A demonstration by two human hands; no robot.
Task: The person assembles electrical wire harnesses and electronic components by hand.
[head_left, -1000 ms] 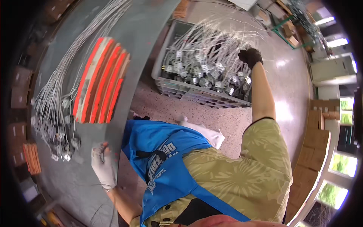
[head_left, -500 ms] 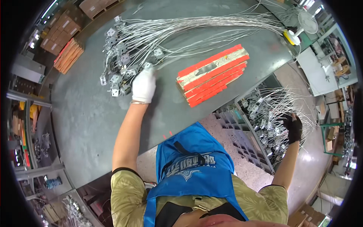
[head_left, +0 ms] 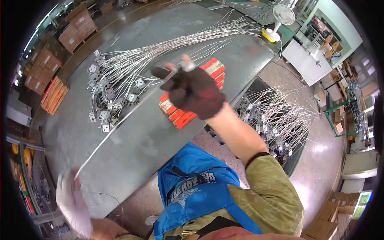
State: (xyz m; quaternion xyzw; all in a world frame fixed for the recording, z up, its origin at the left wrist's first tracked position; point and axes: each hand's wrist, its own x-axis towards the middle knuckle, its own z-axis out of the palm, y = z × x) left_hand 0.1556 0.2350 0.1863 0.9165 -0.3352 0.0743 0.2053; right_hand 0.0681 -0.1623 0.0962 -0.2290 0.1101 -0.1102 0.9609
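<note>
A white wire (head_left: 110, 134) is stretched slantwise over the table between my two hands. My left hand (head_left: 72, 202), in a white glove, is at the lower left past the table edge, its fingers closed around the wire's near end. Blurred by motion, my right hand (head_left: 194, 93) wears a black glove with bare fingertips. It is bent around the wire's far end, in front of the red-and-pale strip blocks (head_left: 176, 118). A whitish piece shows at its fingers; I cannot tell what it is.
A long bundle of white wires (head_left: 172, 42) with small metal boxes (head_left: 106, 94) lies on the grey table (head_left: 132, 156). Right of the table stands a crate of similar wired boxes (head_left: 272, 124). A white fan (head_left: 283, 15) is at the table's far right corner.
My left hand has gone from the metal boxes to the lower left, now with a wire. My right hand has come from the crate to above the strip blocks. The view has shifted.
</note>
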